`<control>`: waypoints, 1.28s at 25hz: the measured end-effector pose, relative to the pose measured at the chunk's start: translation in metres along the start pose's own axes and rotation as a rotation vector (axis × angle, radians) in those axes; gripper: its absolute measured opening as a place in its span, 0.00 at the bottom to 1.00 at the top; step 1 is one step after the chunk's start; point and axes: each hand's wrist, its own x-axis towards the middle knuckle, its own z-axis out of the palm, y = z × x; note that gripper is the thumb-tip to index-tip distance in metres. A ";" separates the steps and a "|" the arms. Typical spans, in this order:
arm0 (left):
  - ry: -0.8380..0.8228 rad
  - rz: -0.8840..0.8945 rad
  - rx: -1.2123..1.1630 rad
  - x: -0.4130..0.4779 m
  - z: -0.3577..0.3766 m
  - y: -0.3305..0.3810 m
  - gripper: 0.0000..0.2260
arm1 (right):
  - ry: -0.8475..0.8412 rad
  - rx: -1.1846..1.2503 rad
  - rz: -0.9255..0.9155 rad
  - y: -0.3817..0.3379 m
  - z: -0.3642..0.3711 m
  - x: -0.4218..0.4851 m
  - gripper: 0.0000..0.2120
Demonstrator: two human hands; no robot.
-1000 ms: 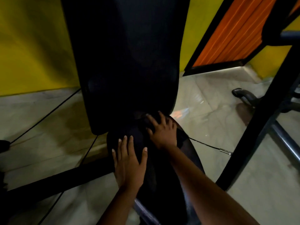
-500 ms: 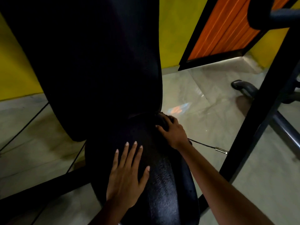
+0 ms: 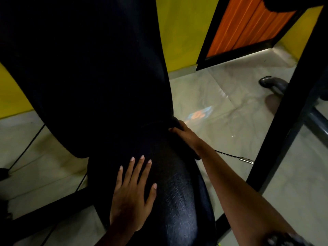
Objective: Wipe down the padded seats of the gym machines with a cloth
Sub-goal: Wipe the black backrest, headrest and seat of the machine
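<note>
A black padded seat (image 3: 177, 192) with a grainy surface fills the lower middle, and its tall black backrest (image 3: 97, 68) rises behind it. My left hand (image 3: 133, 194) lies flat on the seat with its fingers straight and spread. At the seat's right rear edge, where seat meets backrest, my right hand (image 3: 186, 135) curls its fingers over a dark bunched cloth (image 3: 174, 122). The cloth is hard to tell from the black padding.
A black frame post (image 3: 287, 103) slants up on the right. A thin cable with a metal end (image 3: 245, 159) hangs beside my right forearm. A grey handle (image 3: 271, 82) lies on the tiled floor, near an orange door (image 3: 248, 25). A black base bar (image 3: 53, 210) crosses lower left.
My right hand has slid with the cloth from the seat's rear middle out to its right rear edge. My left hand has stayed flat on the seat. The view has come closer.
</note>
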 end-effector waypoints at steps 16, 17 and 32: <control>0.046 0.000 0.055 -0.001 0.003 0.000 0.26 | 0.081 0.016 0.035 0.006 -0.008 -0.057 0.26; 0.042 0.001 0.062 0.000 0.003 -0.001 0.26 | 0.123 -0.013 0.047 0.017 -0.007 -0.076 0.26; -0.011 0.121 -0.133 -0.007 -0.005 -0.008 0.28 | 0.659 -0.818 0.140 0.026 0.095 -0.231 0.31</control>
